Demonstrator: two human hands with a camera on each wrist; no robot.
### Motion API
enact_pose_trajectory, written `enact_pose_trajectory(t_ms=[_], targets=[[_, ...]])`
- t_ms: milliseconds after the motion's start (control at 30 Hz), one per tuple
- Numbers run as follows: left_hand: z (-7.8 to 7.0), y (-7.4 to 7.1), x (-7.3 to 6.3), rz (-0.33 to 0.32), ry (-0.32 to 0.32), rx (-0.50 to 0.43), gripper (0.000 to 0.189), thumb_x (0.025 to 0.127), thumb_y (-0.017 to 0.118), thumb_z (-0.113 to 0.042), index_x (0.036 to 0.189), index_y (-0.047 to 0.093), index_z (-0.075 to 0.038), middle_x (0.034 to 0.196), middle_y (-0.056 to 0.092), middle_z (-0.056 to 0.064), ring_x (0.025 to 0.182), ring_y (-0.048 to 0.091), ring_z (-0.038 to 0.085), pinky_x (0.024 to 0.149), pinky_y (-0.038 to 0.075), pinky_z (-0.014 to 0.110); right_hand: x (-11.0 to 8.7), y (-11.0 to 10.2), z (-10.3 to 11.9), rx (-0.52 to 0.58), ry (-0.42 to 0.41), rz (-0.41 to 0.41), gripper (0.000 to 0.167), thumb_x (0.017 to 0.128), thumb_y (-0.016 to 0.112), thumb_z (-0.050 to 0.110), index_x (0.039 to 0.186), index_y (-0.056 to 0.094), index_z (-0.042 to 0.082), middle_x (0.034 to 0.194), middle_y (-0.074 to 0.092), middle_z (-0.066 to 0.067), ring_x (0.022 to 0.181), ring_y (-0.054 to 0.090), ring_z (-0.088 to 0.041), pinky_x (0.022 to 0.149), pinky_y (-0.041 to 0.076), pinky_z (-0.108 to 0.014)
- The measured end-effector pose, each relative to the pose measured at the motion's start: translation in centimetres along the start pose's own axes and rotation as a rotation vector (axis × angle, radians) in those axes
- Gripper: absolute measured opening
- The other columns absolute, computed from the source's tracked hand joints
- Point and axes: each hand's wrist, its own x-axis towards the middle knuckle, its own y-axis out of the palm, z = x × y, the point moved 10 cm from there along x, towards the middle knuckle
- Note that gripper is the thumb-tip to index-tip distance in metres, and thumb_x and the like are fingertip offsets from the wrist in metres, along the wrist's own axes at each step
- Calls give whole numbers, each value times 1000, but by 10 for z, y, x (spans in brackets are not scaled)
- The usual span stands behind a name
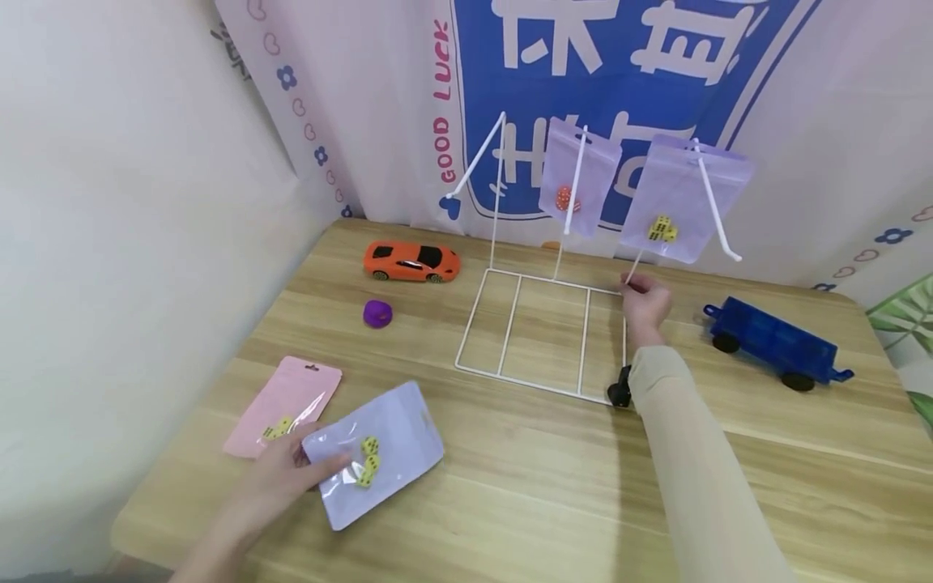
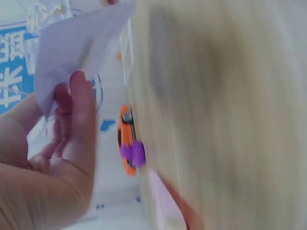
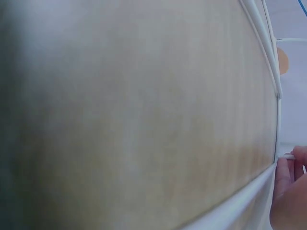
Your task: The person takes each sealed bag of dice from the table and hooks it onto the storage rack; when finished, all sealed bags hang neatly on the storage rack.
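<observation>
My left hand (image 1: 273,482) holds a lavender zip pouch (image 1: 404,429) with yellow dice inside, thumb on its front, over the left part of the table. Beneath and beside that hand lies a pink pouch (image 1: 302,385), also with yellow dice. At the back, my right hand (image 1: 645,306) pinches the white wire rack (image 1: 535,386) low at its rear right corner. From the rack's middle hook hangs a lavender pouch (image 1: 594,178) with orange dice. Another lavender pouch (image 1: 670,186) with yellow dice hangs on the right hook. The left hook (image 1: 477,158) is bare.
An orange toy car (image 1: 411,261) stands at the back left, with a purple ring-shaped object (image 1: 377,313) in front of it. Right of the rack sits a blue toy trailer (image 1: 776,340). A printed curtain (image 1: 394,97) hangs behind the wooden table (image 1: 525,478).
</observation>
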Motion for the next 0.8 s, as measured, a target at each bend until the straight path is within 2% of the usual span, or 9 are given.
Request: enact_pose_trajectory(t_ms=[33,100,167,233,333,433,533,700,800], targets=[[-4,1,2,-10,-3,-33,46,91,69,-24,127,55,3,103,69,5,87,62,0,76,54,18,-1,1,0,6,5,3,25,86,69,5,110,73,3,78,68,16,68,51,9,68,43,-6],[-14,7,9,-14,14,-160,49,93,67,-20,131,50,6,105,70,-1,91,64,0,81,56,18,0,1,-1,25,11,4,26,86,70,4,111,73,2,69,61,22,68,51,9,67,43,-6],[-27,15,17,-14,33,-318,50,94,65,-14,135,45,8,103,70,-7,93,66,2,83,57,20,0,1,-2,42,19,1,27,86,69,4,112,72,1,64,55,27,67,51,9,67,43,-6],[-41,23,25,-4,54,-487,51,94,63,-9,137,41,9,101,68,-12,94,67,4,84,58,22,1,-1,-2,48,22,0,27,86,69,4,112,72,1,63,56,29,67,51,9,67,43,-6],[-64,37,39,15,77,-650,50,95,61,-7,138,40,4,104,67,-9,96,67,7,85,59,22,0,-4,-4,50,28,-12,26,86,68,4,112,72,2,66,58,26,66,51,10,67,43,-6],[-88,47,52,32,126,-756,46,95,59,-4,138,42,-3,107,67,-7,96,68,7,86,59,21,-1,-6,-4,32,26,-22,25,86,68,4,111,73,2,68,59,24,66,51,10,66,43,-6],[-107,50,63,2,185,-870,36,95,55,2,129,49,-9,104,68,-7,93,69,7,83,59,21,-3,-5,-4,14,20,-19,25,86,68,5,110,73,3,66,59,26,66,51,11,66,42,-5],[-125,45,76,-93,251,-1044,32,94,50,9,114,56,-15,99,68,-5,88,70,8,81,60,21,-5,-1,-2,13,11,0,26,86,69,5,112,73,3,61,54,29,65,51,11,66,42,-5],[-134,44,82,-97,284,-1094,33,95,48,11,115,56,-13,102,68,-3,91,70,9,83,60,23,-5,1,0,20,5,5,27,86,69,5,112,72,2,61,52,29,65,51,11,65,42,-5]])
